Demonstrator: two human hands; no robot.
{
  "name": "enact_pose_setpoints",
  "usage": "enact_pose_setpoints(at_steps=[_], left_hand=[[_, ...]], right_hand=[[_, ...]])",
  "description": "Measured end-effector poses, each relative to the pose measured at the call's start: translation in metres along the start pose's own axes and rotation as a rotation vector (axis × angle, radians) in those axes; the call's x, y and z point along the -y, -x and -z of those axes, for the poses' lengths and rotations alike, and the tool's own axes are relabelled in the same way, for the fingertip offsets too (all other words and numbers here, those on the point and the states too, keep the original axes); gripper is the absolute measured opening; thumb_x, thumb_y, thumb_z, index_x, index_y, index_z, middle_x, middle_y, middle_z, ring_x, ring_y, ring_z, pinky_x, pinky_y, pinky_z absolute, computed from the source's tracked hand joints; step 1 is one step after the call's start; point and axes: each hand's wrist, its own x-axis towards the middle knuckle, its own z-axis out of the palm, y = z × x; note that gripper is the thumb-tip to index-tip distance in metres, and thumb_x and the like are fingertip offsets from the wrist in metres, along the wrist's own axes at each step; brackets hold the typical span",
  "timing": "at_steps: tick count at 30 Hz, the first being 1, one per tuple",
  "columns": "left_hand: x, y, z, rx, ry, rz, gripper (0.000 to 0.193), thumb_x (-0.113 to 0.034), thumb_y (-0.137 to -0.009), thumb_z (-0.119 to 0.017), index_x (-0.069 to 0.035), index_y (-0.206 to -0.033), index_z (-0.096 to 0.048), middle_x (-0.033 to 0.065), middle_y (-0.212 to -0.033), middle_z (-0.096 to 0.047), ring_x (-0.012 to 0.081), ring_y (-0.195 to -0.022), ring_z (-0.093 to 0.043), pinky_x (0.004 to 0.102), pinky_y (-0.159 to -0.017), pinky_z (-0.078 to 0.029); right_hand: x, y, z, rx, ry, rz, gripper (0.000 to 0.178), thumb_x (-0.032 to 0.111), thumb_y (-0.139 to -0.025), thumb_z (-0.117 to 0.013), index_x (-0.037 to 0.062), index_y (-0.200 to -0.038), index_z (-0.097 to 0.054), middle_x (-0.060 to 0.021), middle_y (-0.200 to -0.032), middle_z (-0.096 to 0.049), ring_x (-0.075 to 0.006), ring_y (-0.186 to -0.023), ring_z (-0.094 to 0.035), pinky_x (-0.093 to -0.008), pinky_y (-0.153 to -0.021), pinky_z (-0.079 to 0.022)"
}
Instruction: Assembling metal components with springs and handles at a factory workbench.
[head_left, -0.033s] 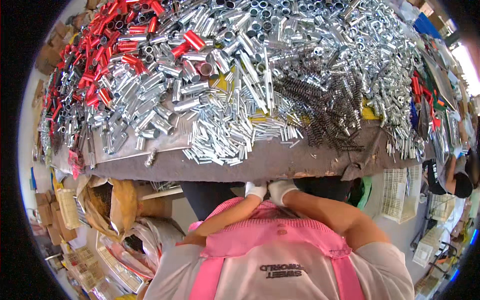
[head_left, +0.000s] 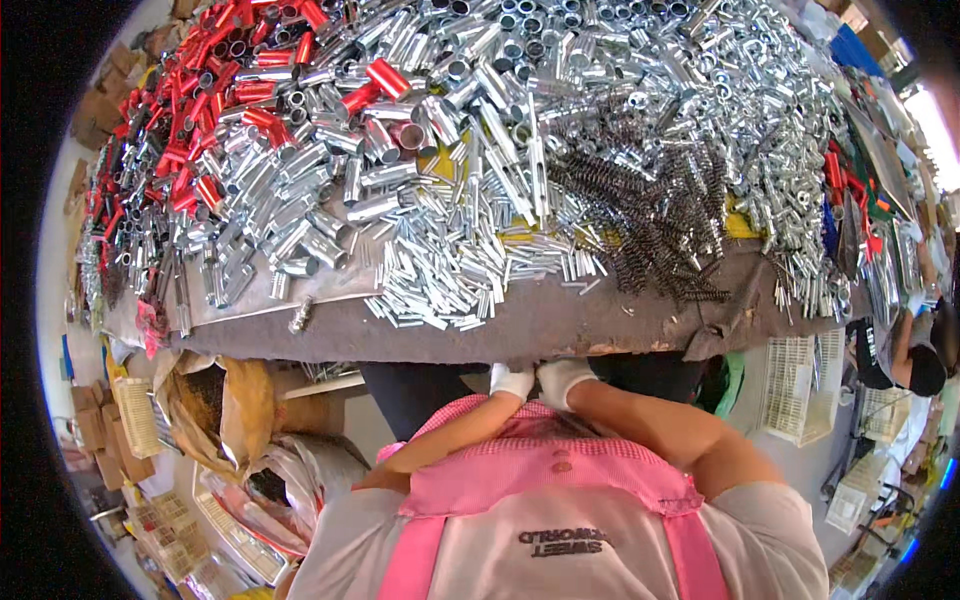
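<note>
My left hand and my right hand, both in white gloves, are pressed together just under the front edge of the worktable, above my pink apron. Their fingers are hidden, so I cannot tell whether they hold anything. On the table right above them lies a heap of small thin silver sleeves. Behind it are larger silver metal tubes, red tubes at the far left, and a tangle of dark coil springs to the right.
Open brown sacks and cardboard boxes stand on the floor at the lower left. White plastic baskets sit at the right, where another person in dark clothes works. More red and green parts lie at the table's right end.
</note>
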Motion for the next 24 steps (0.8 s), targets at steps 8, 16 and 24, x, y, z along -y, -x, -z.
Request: enact_pose_setpoints(at_steps=[8, 16, 24], left_hand=[[-0.023, -0.018, 0.024, -0.071, 0.37, 0.175, 0.034, -0.027, -0.09, -0.045, 0.0, -0.101, -0.061, 0.0235, -0.106, -0.061, 0.039, -0.096, -0.058, 0.042, -0.082, -0.047], [0.015, -0.01, -0.003, -0.04, -0.256, -0.084, 0.036, -0.024, -0.092, -0.04, 0.003, -0.11, -0.056, 0.0207, -0.097, -0.065, 0.0384, -0.092, -0.061, 0.0411, -0.085, -0.044], [-0.002, -0.023, 0.012, 0.39, -0.216, -0.038, 0.044, -0.015, -0.087, -0.038, -0.006, -0.129, -0.048, 0.018, -0.129, -0.051, 0.033, -0.119, -0.048, 0.0425, -0.101, -0.035]], right_hand=[[-0.018, -0.007, -0.018, -0.165, 0.013, 0.027, 0.032, 0.024, -0.073, -0.061, 0.0056, -0.098, -0.067, -0.0212, -0.098, -0.065, -0.0362, -0.092, -0.063, -0.0433, -0.078, -0.05], [0.006, -0.008, -0.006, -0.131, 0.105, 0.034, 0.024, 0.016, -0.073, -0.06, 0.0034, -0.09, -0.07, -0.0203, -0.093, -0.066, -0.0327, -0.089, -0.066, -0.0426, -0.075, -0.053], [-0.003, -0.004, -0.012, -0.032, 0.028, 0.005, 0.03, 0.022, -0.079, -0.057, 0.0023, -0.1, -0.068, -0.0214, -0.105, -0.064, -0.0341, -0.097, -0.063, -0.0426, -0.079, -0.051]])
